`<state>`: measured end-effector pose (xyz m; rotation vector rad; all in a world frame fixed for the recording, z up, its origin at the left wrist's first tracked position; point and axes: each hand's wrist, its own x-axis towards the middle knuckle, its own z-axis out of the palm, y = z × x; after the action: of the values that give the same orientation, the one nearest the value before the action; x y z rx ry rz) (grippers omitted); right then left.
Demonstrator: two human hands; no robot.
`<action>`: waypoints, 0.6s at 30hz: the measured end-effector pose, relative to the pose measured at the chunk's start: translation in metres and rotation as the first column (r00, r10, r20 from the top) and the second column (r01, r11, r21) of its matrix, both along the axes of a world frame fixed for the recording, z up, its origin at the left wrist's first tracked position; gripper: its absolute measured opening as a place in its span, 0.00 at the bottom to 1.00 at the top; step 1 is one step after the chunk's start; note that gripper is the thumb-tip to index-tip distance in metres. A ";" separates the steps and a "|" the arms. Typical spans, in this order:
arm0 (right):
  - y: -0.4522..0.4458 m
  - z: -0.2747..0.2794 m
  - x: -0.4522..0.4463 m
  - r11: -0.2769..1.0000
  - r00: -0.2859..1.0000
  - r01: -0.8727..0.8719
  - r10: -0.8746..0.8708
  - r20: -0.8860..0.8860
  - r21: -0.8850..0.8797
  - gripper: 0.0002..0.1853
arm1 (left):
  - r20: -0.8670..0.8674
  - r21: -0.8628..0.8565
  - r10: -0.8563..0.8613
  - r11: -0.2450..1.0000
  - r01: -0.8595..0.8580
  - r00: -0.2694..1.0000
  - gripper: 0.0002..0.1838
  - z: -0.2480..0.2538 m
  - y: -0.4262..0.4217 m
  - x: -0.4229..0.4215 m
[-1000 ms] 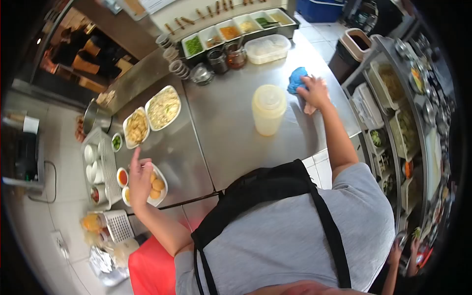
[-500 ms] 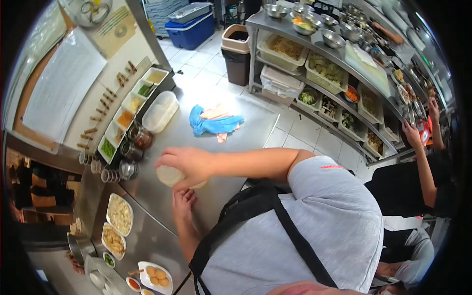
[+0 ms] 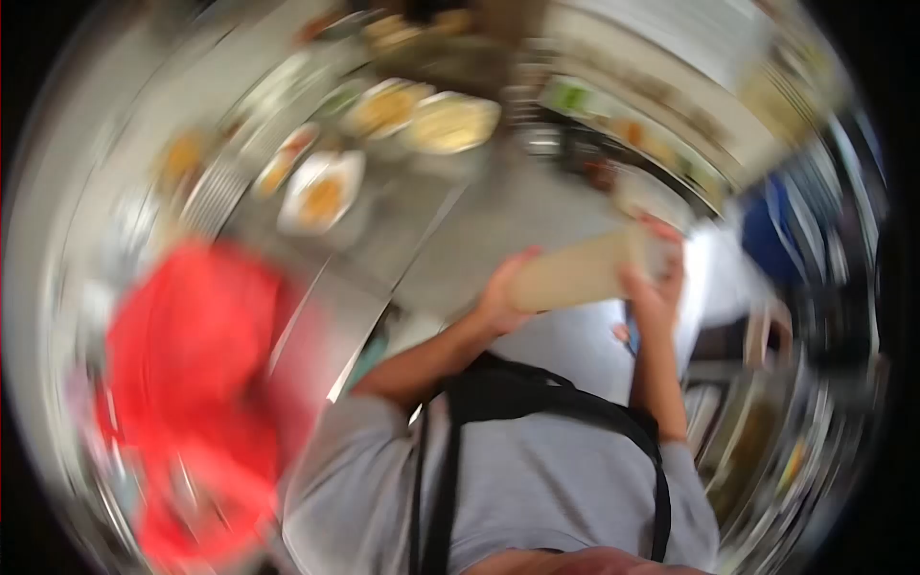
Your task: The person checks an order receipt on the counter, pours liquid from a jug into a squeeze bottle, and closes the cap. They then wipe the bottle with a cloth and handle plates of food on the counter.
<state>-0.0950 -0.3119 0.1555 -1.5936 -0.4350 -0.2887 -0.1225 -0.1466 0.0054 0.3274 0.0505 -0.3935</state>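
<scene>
A beige, tall cylindrical tub [image 3: 570, 273] is held tilted on its side in front of my chest, above the near edge of the steel counter [image 3: 498, 216]. My left hand [image 3: 503, 292] is closed around its left end. My right hand [image 3: 659, 273] grips the right end, with the fingers around the rim. Motion blur hides whether a lid is on and what is inside. The blue cloth is mostly hidden behind my right forearm.
A person in red [image 3: 206, 383] stands close at my left. White dishes of food [image 3: 452, 123] and a plate with orange-brown pieces [image 3: 321, 196] lie on the counter. A garnish rack [image 3: 632, 129] runs along the wall. Shelving with tubs [image 3: 747, 431] is at right.
The tub has come up off the counter and is tilted between both hands; earlier my right hand lay over its round top. My view has swung left, and a person in red has come into view.
</scene>
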 end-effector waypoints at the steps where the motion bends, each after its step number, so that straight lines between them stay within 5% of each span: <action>1: 0.000 -0.002 0.007 0.987 0.985 -0.154 0.151 0.085 0.036 0.27 | -0.019 0.059 0.061 0.996 -0.060 0.998 0.21 -0.004 -0.002 -0.005; 7: 0.030 0.000 0.010 0.727 0.717 -0.686 0.682 0.147 -0.028 0.27 | -0.359 0.228 0.370 0.925 -0.304 0.857 0.23 0.016 -0.011 -0.077; 10: 0.054 0.005 -0.007 0.575 0.559 -0.815 0.811 0.169 -0.064 0.27 | -0.305 0.227 0.484 0.874 -0.431 0.820 0.24 0.009 -0.007 -0.108; 13: 0.073 0.020 -0.023 0.395 0.323 -0.889 0.900 0.294 -0.232 0.26 | -0.200 0.161 0.427 0.902 -0.400 0.882 0.26 0.003 0.006 -0.137; 16: 0.090 0.050 -0.057 0.014 -0.108 -0.905 0.959 0.262 -0.426 0.24 | -0.255 0.210 0.266 0.954 -0.215 0.930 0.29 0.030 -0.005 -0.175; 18: 0.107 0.049 -0.072 0.005 -0.088 -0.935 0.966 0.243 -0.355 0.23 | -0.201 0.263 0.254 0.944 -0.198 0.946 0.29 0.032 0.009 -0.196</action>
<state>-0.1674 -0.2052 0.2043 -0.8240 -1.9036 0.5818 -0.3184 -0.1379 0.0374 0.5083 0.3657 -0.1930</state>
